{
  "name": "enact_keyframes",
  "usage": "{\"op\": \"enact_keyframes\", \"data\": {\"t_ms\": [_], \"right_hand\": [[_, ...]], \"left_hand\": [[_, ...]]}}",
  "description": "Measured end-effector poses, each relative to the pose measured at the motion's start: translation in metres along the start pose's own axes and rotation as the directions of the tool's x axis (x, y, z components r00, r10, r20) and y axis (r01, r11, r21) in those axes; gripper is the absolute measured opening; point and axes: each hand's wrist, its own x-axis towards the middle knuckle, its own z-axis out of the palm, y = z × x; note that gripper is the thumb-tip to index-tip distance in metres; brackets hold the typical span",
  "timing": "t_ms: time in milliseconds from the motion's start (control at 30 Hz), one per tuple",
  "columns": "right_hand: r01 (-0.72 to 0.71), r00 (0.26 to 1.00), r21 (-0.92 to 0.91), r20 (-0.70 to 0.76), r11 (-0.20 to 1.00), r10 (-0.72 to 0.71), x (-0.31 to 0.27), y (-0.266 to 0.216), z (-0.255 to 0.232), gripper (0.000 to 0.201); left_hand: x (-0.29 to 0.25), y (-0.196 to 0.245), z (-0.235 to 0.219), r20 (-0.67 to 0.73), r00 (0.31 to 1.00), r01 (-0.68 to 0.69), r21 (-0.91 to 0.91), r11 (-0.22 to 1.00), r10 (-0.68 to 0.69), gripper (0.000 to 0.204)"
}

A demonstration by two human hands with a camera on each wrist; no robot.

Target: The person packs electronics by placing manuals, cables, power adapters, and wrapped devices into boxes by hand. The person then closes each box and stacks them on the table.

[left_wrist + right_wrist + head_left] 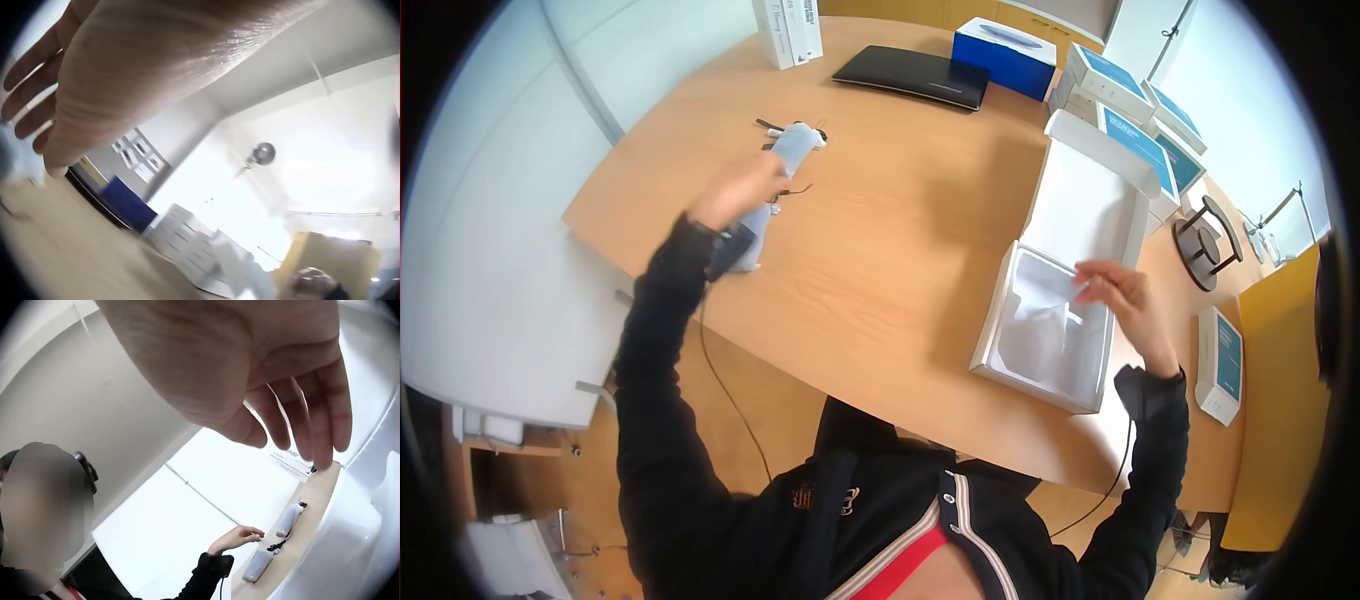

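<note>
White box (1025,350) lies open on the right side of a light wooden table (870,240), its lid folded back and a white lining inside. Over its right side hangs the person's right hand (1135,308), fingers loosely bent, with nothing grasped. The left hand (740,190) is well apart, over the table's left side, blurred in the head view; the wrist views show its fingers extended and free of any object. Beside it lie two pale wrapped packages, a far package (797,148) and a near package (757,222), with dark cords (277,546) showing by them; whether the left hand touches either one cannot be told. Both forearms wear black sleeves (665,350). Farther back on the table are a tall white carton (790,30), a flat black case (910,76) and a blue-and-white carton (1003,70). To the right, behind the white box's lid, cartons with teal labels (1135,140) are stacked. A dark round-based stand (1197,250) is near them, and one more teal-labelled carton (1222,365) lies closer to the person.
</note>
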Motion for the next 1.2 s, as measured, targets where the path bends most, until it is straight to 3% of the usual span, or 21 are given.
{"op": "enact_keyframes", "data": {"t_ms": [33, 100, 133, 233, 367, 433, 533, 567, 633, 800, 867, 900, 933, 1000, 1033, 1067, 1100, 1133, 1200], "right_hand": [[-0.012, 1.0, 0.075, 0.024, 0.997, 0.01, -0.006, -0.004, 0.006, 0.023], [0.031, 0.997, -0.116, 0.076, 0.993, -0.022, -0.014, -0.029, 0.016, 0.02], [0.03, 0.996, -0.109, 0.084, 0.994, -0.021, -0.016, -0.035, 0.019, 0.02], [0.145, 0.984, -0.186, 0.128, 0.972, -0.122, -0.019, -0.044, 0.026, 0.019], [0.202, 0.974, -0.232, 0.151, 0.951, -0.17, -0.021, -0.045, 0.031, 0.019], [0.239, 0.97, -0.297, 0.124, 0.924, -0.211, -0.023, -0.045, 0.033, 0.02], [0.239, 0.971, -0.313, 0.095, 0.919, -0.22, -0.027, -0.043, 0.028, 0.021], [0.238, 0.971, -0.313, 0.093, 0.92, -0.22, -0.029, -0.043, 0.026, 0.021], [0.232, 0.972, -0.324, 0.05, 0.917, -0.228, -0.032, -0.041, 0.022, 0.021], [0.231, 0.969, -0.363, 0.004, 0.903, -0.247, -0.042, -0.043, 0.02, 0.019], [0.234, 0.972, -0.406, 0.066, 0.883, -0.228, -0.045, -0.046, 0.016, 0.025], [0.218, 0.975, -0.407, 0.052, 0.887, -0.216, -0.044, -0.049, 0.017, 0.025], [0.281, 0.954, -0.415, 0.024, 0.866, -0.298, -0.041, -0.055, 0.022, 0.032], [0.396, 0.894, -0.467, 0.0, 0.791, -0.447, -0.029, -0.065, 0.031, 0.046], [0.449, 0.857, -0.507, 0.012, 0.736, -0.515, -0.021, -0.067, 0.038, 0.054], [0.48, 0.832, -0.529, 0.022, 0.699, -0.554, -0.014, -0.067, 0.047, 0.057], [0.513, 0.804, -0.55, 0.037, 0.659, -0.594, -0.007, -0.065, 0.056, 0.06], [0.49, 0.828, -0.584, 0.08, 0.647, -0.555, -0.001, -0.061, 0.065, 0.059], [0.453, 0.857, -0.626, 0.111, 0.635, -0.503, 0.006, -0.054, 0.07, 0.057]], "left_hand": [[0.008, -0.03, 0.001, -0.03, 0.999, 0.036, -0.071, 0.997, -0.039, 0.02], [0.032, -0.095, 0.015, -0.005, 1.0, 0.019, -0.067, 0.998, -0.02, 0.018], [0.04, -0.119, 0.024, 0.017, 1.0, -0.003, -0.07, 0.998, 0.005, 0.02], [0.046, -0.15, 0.036, 0.125, 0.99, -0.048, -0.155, 0.987, 0.068, 0.025], [0.047, -0.154, 0.041, 0.163, 0.981, -0.061, -0.254, 0.965, 0.105, 0.026], [0.045, -0.158, 0.044, 0.04, 0.971, -0.226, -0.145, 0.963, 0.234, 0.026], [0.043, -0.155, 0.047, -0.006, 0.966, -0.257, -0.141, 0.956, 0.259, 0.027], [0.041, -0.151, 0.045, -0.005, 0.965, -0.259, -0.14, 0.956, 0.261, 0.027], [0.039, -0.14, 0.04, 0.049, 0.997, -0.06, -0.122, 0.991, 0.066, 0.028], [0.034, -0.135, 0.016, -0.026, 0.99, -0.143, -0.078, 0.987, 0.141, 0.027], [0.026, -0.113, 0.001, -0.054, 0.98, -0.194, -0.067, 0.979, 0.191, 0.027], [0.022, -0.094, -0.003, -0.045, 0.981, -0.192, -0.182, 0.964, 0.187, 0.027], [0.016, -0.063, -0.01, -0.032, 0.981, -0.192, -0.294, 0.936, 0.191, 0.027], [-0.017, 0.036, -0.034, -0.032, 0.93, -0.362, -0.255, 0.897, 0.366, 0.025], [-0.026, 0.069, -0.027, -0.131, 0.815, -0.58, -0.207, 0.788, 0.565, 0.023], [-0.033, 0.097, -0.019, -0.222, 0.65, -0.759, -0.14, 0.636, 0.727, 0.021], [-0.04, 0.124, -0.009, -0.246, 0.553, -0.83, -0.083, 0.552, 0.796, 0.02], [-0.045, 0.147, -0.001, -0.267, 0.45, -0.887, -0.021, 0.461, 0.852, 0.019], [-0.045, 0.178, 0.023, -0.283, 0.426, -0.9, -0.038, 0.433, 0.859, 0.02]]}}
